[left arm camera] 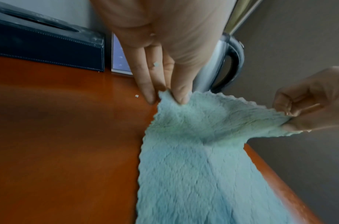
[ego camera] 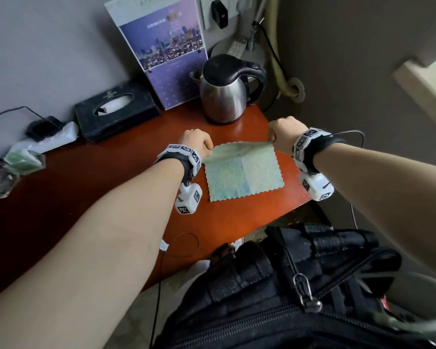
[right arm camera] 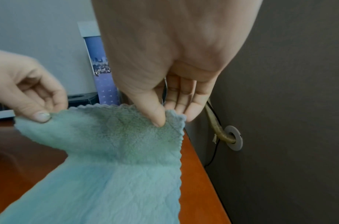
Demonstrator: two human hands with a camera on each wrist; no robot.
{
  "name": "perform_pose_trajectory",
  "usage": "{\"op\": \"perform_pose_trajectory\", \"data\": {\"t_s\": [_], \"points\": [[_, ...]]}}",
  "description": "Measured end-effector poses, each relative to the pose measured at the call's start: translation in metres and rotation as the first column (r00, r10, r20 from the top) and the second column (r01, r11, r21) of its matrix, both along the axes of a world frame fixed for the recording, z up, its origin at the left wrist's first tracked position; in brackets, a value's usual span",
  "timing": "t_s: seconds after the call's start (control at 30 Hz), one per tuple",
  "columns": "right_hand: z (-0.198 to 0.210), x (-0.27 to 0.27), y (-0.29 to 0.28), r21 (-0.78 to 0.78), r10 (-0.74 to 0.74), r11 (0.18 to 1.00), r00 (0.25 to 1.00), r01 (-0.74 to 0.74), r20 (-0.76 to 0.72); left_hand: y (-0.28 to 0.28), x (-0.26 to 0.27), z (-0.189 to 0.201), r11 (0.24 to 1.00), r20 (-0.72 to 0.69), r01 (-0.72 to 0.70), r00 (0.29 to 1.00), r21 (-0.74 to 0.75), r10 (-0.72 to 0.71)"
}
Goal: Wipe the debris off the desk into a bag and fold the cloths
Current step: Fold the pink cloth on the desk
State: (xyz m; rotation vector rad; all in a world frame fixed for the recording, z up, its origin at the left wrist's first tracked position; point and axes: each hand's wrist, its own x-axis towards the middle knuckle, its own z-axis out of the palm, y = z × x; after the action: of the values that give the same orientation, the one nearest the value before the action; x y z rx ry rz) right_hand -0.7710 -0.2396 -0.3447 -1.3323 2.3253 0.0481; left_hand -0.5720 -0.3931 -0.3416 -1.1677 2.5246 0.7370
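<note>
Left hand (ego camera: 195, 143) and right hand (ego camera: 285, 133) each pinch a far corner of the cloth (ego camera: 242, 176) — lifted edge, near half flat on the surface (ego camera: 111, 185).

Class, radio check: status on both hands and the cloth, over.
Left hand and right hand each pinch a far corner of the green cloth, lifted. Near half flat on desk. Kettle just beyond.

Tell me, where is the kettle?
In the head view the kettle stands at the desk's far right corner, beside the calendar and just behind the cloth.
</note>
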Motion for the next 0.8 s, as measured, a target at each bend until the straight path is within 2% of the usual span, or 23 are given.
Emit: {"op": "perform_pose_trajectory", "data": {"t_s": [0.17,0.57,0.8], "points": [[-0.019,0.003,0.018,0.06,0.018,0.998,0.999,-0.02,0.027,0.019,0.013,-0.017,0.997,0.058,0.063,0.996,0.043,-0.066],[-0.056,0.027,0.058,0.089,0.012,0.996,0.999,-0.015,0.042,0.062,0.042,-0.053,0.999,0.05,0.026,0.998,0.021,-0.027],[-0.068,0.038,0.068,0.067,0.02,0.997,0.997,-0.025,0.074,0.071,0.052,-0.062,0.999,0.044,-0.003,0.999,0.042,0.001]]}}
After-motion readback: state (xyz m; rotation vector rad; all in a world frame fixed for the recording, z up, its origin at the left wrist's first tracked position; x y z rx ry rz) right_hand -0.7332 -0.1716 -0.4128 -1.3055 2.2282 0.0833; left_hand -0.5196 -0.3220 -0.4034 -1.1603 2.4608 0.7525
